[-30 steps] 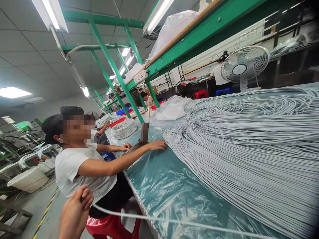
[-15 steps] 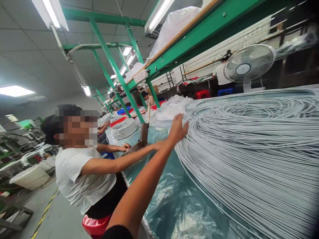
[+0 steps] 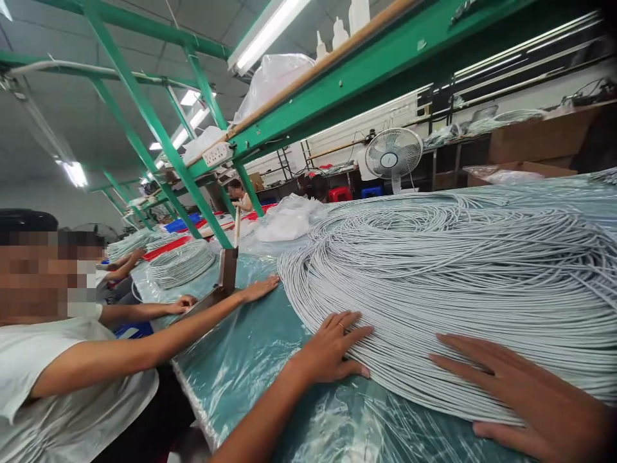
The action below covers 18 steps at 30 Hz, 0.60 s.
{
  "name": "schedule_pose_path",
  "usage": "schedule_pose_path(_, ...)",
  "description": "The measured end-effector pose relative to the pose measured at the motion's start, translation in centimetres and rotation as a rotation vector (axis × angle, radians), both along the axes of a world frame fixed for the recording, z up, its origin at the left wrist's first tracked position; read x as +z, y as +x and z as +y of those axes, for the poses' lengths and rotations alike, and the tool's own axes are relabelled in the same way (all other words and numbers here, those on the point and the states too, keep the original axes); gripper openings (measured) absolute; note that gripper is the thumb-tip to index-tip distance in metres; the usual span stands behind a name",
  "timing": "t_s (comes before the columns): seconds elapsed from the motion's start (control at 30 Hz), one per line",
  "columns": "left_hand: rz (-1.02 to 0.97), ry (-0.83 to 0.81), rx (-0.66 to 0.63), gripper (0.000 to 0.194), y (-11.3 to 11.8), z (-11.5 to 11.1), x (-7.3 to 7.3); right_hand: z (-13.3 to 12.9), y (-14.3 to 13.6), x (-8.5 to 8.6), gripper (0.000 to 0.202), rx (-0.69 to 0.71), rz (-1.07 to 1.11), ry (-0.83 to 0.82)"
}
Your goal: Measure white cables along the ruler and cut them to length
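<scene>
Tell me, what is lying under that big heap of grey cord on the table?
Under the grey cord heap lies crinkled clear plastic sheet spread over the green table. Both show only around its edges; beneath the coils themselves nothing can be seen. The left hand and right hand rest on top.

Hands on cable coil

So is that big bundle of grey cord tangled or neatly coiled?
Coiled: the grey cord lies in wide parallel loops on the table, both hands resting flat on its near edge.
</scene>
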<state>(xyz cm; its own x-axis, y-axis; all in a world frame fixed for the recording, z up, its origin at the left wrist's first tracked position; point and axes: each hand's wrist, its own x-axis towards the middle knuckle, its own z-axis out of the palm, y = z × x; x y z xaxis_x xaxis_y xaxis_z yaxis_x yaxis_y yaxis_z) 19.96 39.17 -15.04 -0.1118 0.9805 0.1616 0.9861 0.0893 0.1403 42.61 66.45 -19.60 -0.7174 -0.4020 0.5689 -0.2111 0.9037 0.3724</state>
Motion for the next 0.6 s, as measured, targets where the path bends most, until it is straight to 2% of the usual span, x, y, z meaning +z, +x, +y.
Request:
schedule_pose_path(0.2,0.032,0.108,0.038,0.07,0.4,-0.1,-0.7,0.5,-0.1,-1.3,0.067,-0.038,0.074,0.013)
schedule_pose_path(0.4,0.14,0.186,0.101,0.059,0.3,1.2,-1.9,1.3,-0.1,-2.7,0.062,-0.062,0.058,-0.092)
schedule_pose_path(0.5,0.183,0.188,0.102,0.058,-0.2,2.1,-2.0,1.1,-0.2,-2.5,0.066,-0.087,0.047,-0.128)
schedule_pose_path(0.6,0.212,0.154,0.07,0.059,-0.7,2.6,-1.7,-0.1,0.0,-1.1,0.069,-0.133,0.054,-0.116)
